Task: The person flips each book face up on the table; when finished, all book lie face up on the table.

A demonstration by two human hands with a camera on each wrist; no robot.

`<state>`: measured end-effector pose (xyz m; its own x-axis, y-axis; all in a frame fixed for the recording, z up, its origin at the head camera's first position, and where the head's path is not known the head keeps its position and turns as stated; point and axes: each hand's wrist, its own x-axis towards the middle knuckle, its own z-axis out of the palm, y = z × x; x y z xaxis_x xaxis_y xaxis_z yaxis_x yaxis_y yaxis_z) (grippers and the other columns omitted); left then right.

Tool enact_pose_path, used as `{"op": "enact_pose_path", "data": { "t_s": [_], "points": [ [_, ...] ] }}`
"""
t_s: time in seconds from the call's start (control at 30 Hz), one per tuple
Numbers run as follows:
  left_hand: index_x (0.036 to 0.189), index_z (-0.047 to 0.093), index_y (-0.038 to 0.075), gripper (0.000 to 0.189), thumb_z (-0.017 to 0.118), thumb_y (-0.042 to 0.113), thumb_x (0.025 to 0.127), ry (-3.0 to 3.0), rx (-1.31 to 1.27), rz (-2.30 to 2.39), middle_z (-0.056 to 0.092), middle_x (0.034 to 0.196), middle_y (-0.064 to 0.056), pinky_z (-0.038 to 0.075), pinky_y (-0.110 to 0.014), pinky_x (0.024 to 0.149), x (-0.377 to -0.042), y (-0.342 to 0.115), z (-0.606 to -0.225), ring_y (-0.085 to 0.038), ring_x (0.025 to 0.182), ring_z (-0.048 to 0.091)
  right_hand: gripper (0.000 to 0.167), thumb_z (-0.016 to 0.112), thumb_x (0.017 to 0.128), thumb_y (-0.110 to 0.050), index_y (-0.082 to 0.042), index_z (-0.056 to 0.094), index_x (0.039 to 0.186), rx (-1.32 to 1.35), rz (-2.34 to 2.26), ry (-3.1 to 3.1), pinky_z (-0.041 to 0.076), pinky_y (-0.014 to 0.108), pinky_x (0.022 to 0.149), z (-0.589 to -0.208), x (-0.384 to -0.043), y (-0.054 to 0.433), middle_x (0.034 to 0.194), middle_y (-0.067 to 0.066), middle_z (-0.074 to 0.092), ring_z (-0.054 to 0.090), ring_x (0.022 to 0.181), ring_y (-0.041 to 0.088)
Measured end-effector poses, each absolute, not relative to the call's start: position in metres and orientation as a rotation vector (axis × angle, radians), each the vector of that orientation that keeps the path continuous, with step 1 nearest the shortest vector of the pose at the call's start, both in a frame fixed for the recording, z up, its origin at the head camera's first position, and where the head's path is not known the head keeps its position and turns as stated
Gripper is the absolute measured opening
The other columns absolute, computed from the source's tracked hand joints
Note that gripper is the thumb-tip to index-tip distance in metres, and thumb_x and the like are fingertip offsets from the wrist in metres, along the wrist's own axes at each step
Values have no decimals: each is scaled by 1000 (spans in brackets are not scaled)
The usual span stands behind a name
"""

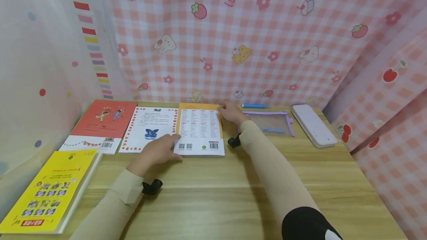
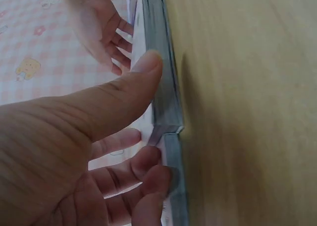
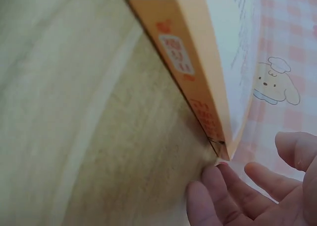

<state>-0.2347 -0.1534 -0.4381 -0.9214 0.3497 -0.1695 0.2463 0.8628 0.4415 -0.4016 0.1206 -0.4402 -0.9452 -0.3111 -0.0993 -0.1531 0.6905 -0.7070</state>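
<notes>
An orange-and-white book [image 1: 201,129] lies back cover up on the wooden table, with columns of text and a barcode. My left hand [image 1: 158,150] is at its near left corner; the thumb [image 2: 148,62] rests against the page edge and the loosely bent fingers reach the neighbouring book. Relaxed, my right hand [image 1: 231,112] is at the far right corner, fingertips [image 3: 210,179] right by the end of the orange spine [image 3: 181,62]. Close on the left lies a white book [image 1: 150,129] with a leaf border and a blue picture.
Farther left lie a red book [image 1: 106,119] and a thick yellow book [image 1: 50,192]. To the right are a purple-edged clear pouch [image 1: 275,121], a blue pen [image 1: 254,106] and a white case [image 1: 313,126]. Pink checked cloth [image 1: 227,29] hangs behind the table.
</notes>
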Motion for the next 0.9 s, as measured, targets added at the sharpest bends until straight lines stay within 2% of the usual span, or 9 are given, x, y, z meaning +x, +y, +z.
{"op": "enact_pose_path", "data": {
  "t_s": [0.2,0.33,0.43,0.47,0.57,0.67,0.77,0.9],
  "points": [
    [148,46,0,81,84,34,84,2834,463,594,64,112,-12,52,-46,90,-233,-151,-435,-23,96,57,48,51,106,-28,-1,50,147,-290,-1150,2633,45,46,107,-444,-405,119,146,18,50,51,126,32],
    [149,45,-1,81,83,32,86,2832,466,603,63,129,-19,49,-50,102,-232,-149,-434,-32,117,60,48,50,107,-28,-4,48,149,-233,-1208,2567,48,43,100,-445,-409,118,139,16,52,52,115,28],
    [150,44,-1,81,83,32,86,2824,454,607,56,142,-23,43,-53,110,-231,-146,-434,-39,131,53,49,48,108,-27,-5,44,152,-181,-1265,2500,50,40,93,-445,-411,118,129,17,54,53,105,26],
    [150,43,-1,81,82,31,87,2822,456,607,54,144,-24,42,-54,110,-231,-145,-434,-40,133,52,50,48,108,-26,-7,43,153,-178,-1271,2484,51,40,92,-445,-412,118,130,17,53,53,105,26],
    [150,44,-1,81,83,31,87,2828,443,599,55,143,-24,42,-54,110,-231,-144,-435,-40,132,52,52,48,108,-26,-11,38,157,-207,-1228,2472,51,42,98,-444,-414,118,146,16,46,51,118,27],
    [149,45,0,80,83,31,86,2836,438,596,56,141,-24,43,-53,109,-232,-144,-438,-39,130,53,54,47,108,-26,-13,35,159,-265,-1184,2468,47,47,107,-444,-415,118,162,13,31,42,137,29],
    [150,44,0,81,84,30,86,2836,429,603,57,138,-25,44,-53,107,-233,-145,-440,-38,126,55,54,46,109,-26,-10,33,159,-274,-1199,2443,43,49,112,-444,-416,116,165,13,26,35,145,31],
    [151,43,3,81,83,30,86,2831,410,605,56,137,-25,46,-53,105,-234,-146,-442,-37,123,56,54,46,109,-27,-10,33,159,-234,-1226,2422,40,49,115,-443,-417,114,164,12,29,36,145,30]
  ]
}}
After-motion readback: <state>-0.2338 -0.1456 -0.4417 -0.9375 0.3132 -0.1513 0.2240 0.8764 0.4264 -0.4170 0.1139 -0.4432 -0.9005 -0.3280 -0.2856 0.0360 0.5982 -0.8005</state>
